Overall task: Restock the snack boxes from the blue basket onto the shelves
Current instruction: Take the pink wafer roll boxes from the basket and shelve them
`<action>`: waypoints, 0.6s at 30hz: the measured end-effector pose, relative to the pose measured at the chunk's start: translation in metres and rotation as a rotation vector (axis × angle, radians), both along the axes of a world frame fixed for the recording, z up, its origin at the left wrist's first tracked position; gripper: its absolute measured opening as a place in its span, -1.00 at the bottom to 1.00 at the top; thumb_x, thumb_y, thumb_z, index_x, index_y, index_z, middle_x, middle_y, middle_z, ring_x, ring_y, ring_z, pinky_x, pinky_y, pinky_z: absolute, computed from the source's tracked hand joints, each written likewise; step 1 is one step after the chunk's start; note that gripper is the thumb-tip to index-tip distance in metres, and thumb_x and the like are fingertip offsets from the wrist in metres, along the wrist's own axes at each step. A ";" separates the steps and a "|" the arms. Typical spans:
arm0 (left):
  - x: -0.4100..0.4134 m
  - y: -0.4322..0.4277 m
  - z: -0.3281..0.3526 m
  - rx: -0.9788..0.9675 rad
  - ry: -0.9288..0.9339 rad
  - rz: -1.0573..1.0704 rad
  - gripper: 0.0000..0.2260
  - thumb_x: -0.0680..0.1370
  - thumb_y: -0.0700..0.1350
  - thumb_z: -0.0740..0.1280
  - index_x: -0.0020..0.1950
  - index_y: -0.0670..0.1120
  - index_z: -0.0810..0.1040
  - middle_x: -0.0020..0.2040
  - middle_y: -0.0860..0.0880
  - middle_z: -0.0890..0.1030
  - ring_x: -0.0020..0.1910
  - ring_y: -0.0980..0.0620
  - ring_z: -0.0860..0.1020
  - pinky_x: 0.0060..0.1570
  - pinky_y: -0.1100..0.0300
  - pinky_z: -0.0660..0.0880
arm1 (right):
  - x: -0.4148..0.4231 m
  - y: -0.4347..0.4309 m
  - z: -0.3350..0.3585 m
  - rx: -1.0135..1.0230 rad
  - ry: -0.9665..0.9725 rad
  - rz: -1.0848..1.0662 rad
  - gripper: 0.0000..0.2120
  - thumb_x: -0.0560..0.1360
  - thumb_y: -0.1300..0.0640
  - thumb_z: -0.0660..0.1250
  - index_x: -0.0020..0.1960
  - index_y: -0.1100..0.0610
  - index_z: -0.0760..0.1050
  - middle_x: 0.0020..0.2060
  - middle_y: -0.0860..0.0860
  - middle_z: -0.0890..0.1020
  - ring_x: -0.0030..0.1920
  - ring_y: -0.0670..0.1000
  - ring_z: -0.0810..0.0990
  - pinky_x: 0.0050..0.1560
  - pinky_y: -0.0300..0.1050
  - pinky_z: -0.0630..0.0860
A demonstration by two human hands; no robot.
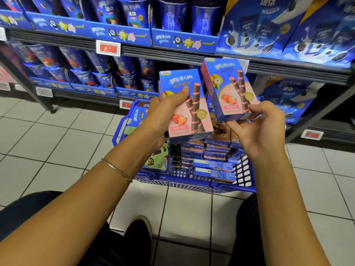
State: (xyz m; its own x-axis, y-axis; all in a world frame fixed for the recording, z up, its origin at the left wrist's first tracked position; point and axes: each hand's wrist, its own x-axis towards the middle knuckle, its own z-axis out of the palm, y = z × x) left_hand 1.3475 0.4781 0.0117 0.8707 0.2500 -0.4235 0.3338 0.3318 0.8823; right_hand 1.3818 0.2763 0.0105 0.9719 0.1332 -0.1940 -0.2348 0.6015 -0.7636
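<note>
My left hand [163, 114] grips a small stack of blue-and-pink strawberry wafer-roll boxes [184, 93], thumb across the front one. Just to its right, my right hand [257, 127] pinches the bottom edge of a single matching box [228, 87], tilted left. Both are held above the blue basket [192, 184] on the floor, which holds several more stacked snack boxes [211, 156], some brown, some blue. The shelves [172, 54] stand right behind the basket.
The upper shelf carries blue snack cups in display trays [123, 33] and large blue boxes [269, 25] at right. The lower shelf holds more cups [86, 73]. Red price tags [108, 48] hang on the shelf edge. White tiled floor [57, 141] lies left; my shoe [138, 231] shows below.
</note>
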 end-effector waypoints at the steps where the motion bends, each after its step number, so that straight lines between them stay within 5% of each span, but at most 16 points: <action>1: 0.000 0.000 -0.001 -0.001 0.004 0.001 -0.35 0.58 0.11 0.51 0.55 -0.17 0.39 0.26 -0.19 0.71 0.19 -0.24 0.71 0.25 -0.29 0.62 | -0.001 0.001 0.003 0.044 -0.011 0.039 -0.69 0.49 0.28 0.13 0.15 0.27 0.53 0.00 0.14 0.68 0.05 0.15 0.68 0.00 0.16 0.65; 6: 0.003 -0.003 -0.002 -0.006 -0.002 0.014 -0.36 0.59 0.20 0.46 0.53 -0.13 0.43 0.23 -0.16 0.73 0.13 -0.22 0.74 0.17 -0.27 0.66 | -0.006 0.018 0.006 -0.066 -0.117 0.164 -0.73 0.40 0.25 0.19 -0.23 0.11 0.68 -0.12 0.12 0.67 -0.03 0.14 0.65 -0.02 0.14 0.65; 11: 0.005 -0.004 0.000 0.051 0.064 0.007 -0.22 0.54 0.51 0.22 0.56 0.00 0.45 0.39 -0.11 0.63 0.29 -0.23 0.65 0.30 -0.25 0.58 | -0.008 0.026 0.004 -0.502 -0.243 0.217 -0.93 0.34 0.05 0.33 -0.20 0.01 0.54 -0.29 -0.06 0.62 -0.26 -0.04 0.58 -0.16 -0.06 0.45; 14: 0.006 -0.007 0.004 0.016 0.011 -0.011 -0.27 0.56 0.53 0.11 0.39 0.02 0.62 0.22 -0.14 0.74 0.19 -0.23 0.71 0.26 -0.25 0.60 | -0.008 0.034 -0.002 -0.509 -0.214 0.288 -0.67 0.36 -0.13 0.43 0.00 0.07 0.56 -0.06 0.06 0.73 -0.01 0.10 0.70 0.17 0.19 0.56; 18: 0.008 -0.008 0.006 0.018 0.022 -0.038 -0.17 0.56 0.54 0.06 0.60 -0.03 0.41 0.46 -0.15 0.58 0.31 -0.24 0.65 0.31 -0.24 0.58 | -0.005 0.049 -0.006 -0.467 -0.165 0.311 -0.66 0.46 -0.08 0.42 0.17 0.03 0.51 0.02 0.09 0.70 0.14 0.20 0.69 0.24 0.27 0.57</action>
